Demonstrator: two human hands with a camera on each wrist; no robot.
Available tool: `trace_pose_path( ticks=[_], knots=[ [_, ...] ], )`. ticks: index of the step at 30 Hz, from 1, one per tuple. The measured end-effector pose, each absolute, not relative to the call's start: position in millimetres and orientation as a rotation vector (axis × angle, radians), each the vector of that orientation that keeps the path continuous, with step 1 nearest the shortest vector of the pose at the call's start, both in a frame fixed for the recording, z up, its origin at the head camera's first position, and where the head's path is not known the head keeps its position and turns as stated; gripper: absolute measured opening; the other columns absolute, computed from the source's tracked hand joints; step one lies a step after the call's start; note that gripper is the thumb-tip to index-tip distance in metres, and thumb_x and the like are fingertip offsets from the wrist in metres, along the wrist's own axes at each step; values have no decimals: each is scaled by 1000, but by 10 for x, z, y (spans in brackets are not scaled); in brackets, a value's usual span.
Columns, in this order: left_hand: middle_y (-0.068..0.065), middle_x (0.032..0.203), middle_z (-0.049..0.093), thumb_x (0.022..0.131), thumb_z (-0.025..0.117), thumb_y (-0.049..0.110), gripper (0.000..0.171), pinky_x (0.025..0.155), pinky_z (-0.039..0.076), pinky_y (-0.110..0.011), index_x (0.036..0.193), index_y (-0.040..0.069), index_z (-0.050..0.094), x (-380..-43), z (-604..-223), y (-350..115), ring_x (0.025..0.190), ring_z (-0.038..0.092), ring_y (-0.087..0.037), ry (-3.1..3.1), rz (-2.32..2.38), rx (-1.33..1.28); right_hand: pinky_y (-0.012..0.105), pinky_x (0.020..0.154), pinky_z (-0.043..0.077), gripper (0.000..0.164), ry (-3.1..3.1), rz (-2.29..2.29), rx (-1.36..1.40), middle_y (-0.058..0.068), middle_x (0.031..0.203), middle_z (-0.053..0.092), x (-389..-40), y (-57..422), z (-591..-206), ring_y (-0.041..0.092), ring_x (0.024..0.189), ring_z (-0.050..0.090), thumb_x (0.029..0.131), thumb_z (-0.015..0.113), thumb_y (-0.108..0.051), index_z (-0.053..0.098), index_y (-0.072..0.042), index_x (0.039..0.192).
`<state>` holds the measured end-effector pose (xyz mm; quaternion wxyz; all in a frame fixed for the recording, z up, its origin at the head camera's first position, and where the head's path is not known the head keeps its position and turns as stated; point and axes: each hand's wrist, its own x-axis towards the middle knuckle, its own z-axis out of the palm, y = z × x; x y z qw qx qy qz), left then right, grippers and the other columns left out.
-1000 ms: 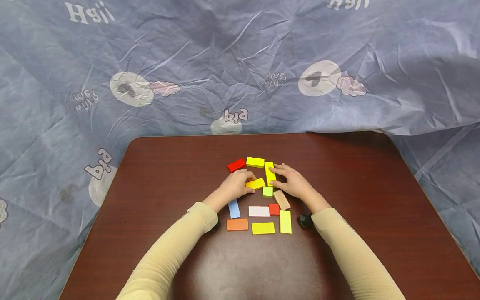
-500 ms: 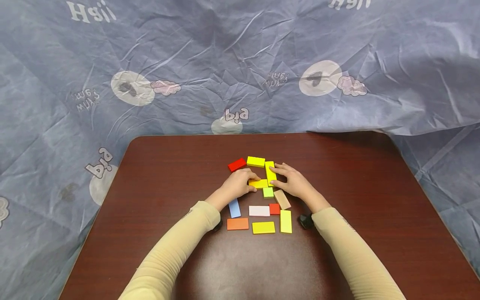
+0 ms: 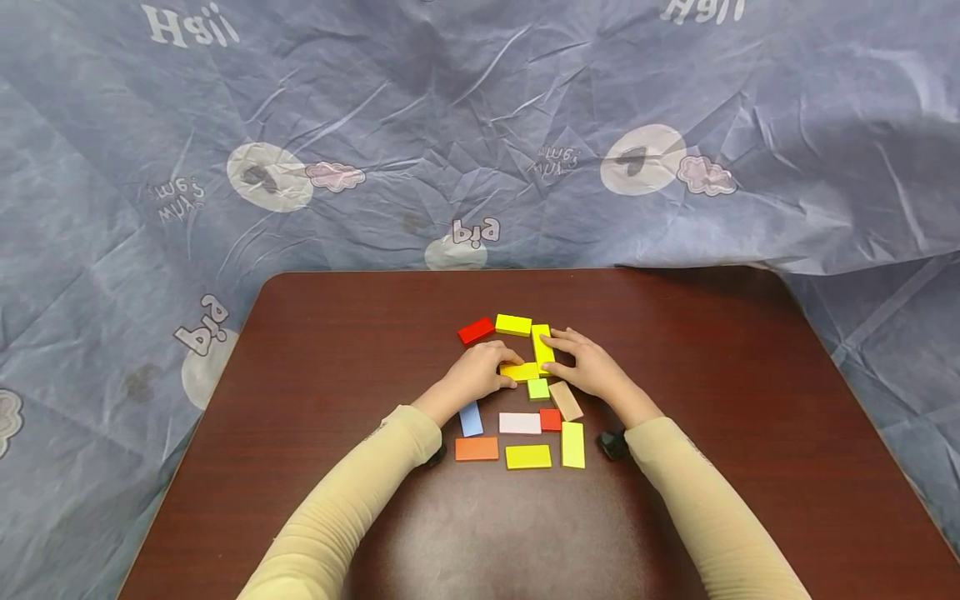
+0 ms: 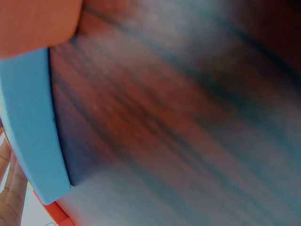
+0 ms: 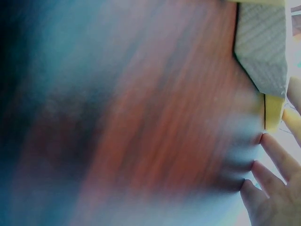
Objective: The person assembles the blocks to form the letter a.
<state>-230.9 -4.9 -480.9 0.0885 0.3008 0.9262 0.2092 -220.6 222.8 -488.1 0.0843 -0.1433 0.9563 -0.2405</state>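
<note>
In the head view my left hand [image 3: 478,371] pinches a golden-yellow wooden block [image 3: 520,372], thumb on its near side and fingers on its far side. That block's right end meets the lower part of an upright-lying yellow block [image 3: 542,348]. Along this second block's right side, my right hand [image 3: 589,365] touches it with spread thumb and fingers. A small green block [image 3: 537,389] lies just below the junction. The left wrist view has a blue block [image 4: 35,125] close up, with part of a hand at its left edge. Outstretched fingers [image 5: 277,155] show in the right wrist view.
A red block [image 3: 476,331] and a yellow block [image 3: 513,325] lie beyond the hands. Nearer are a tan block [image 3: 566,401], a pink block [image 3: 520,423], a red square [image 3: 550,419], an orange block [image 3: 476,449] and two yellow blocks [image 3: 528,457] on the brown table [image 3: 697,350].
My left hand has slid the golden-yellow block right and turned it straighter, so its end now meets the long yellow block. My right hand stays at that block.
</note>
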Motion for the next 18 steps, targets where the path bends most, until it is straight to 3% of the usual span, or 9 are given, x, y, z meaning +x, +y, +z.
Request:
trace_pose_path(
  ticks=[6, 12, 15, 18],
  knots=[
    [-1, 108, 68, 83, 79, 26, 38, 88, 52, -29, 119, 16, 72, -2320, -4808, -68, 94, 61, -15, 2734, 638, 900, 62, 113, 31, 60, 2853, -715, -428, 16, 154, 41, -2202, 2220, -4877, 41, 147, 28, 93, 68, -35, 49, -15, 146],
    [-4, 120, 66, 89, 74, 31, 47, 95, 52, -33, 132, 14, 63, -2310, -4766, -190, 108, 63, -18, 2696, 725, 814, 62, 113, 30, 60, 2851, -705, -435, 17, 154, 41, -2201, 2224, -4889, 41, 147, 27, 93, 68, -35, 48, -15, 147],
    [-6, 114, 67, 90, 73, 29, 41, 91, 53, -35, 125, 10, 65, -2275, -4664, -320, 104, 64, -20, 2767, 792, 650, 61, 114, 30, 61, 2856, -706, -450, 17, 154, 41, -2204, 2234, -4896, 41, 147, 28, 93, 68, -35, 48, -15, 147],
    [-8, 97, 66, 89, 74, 30, 34, 80, 53, -35, 110, 4, 66, -2178, -4557, -454, 87, 63, -21, 2833, 762, 432, 60, 114, 30, 61, 2866, -703, -468, 17, 154, 41, -2209, 2247, -4900, 41, 146, 28, 93, 68, -34, 48, -14, 147]
  ],
)
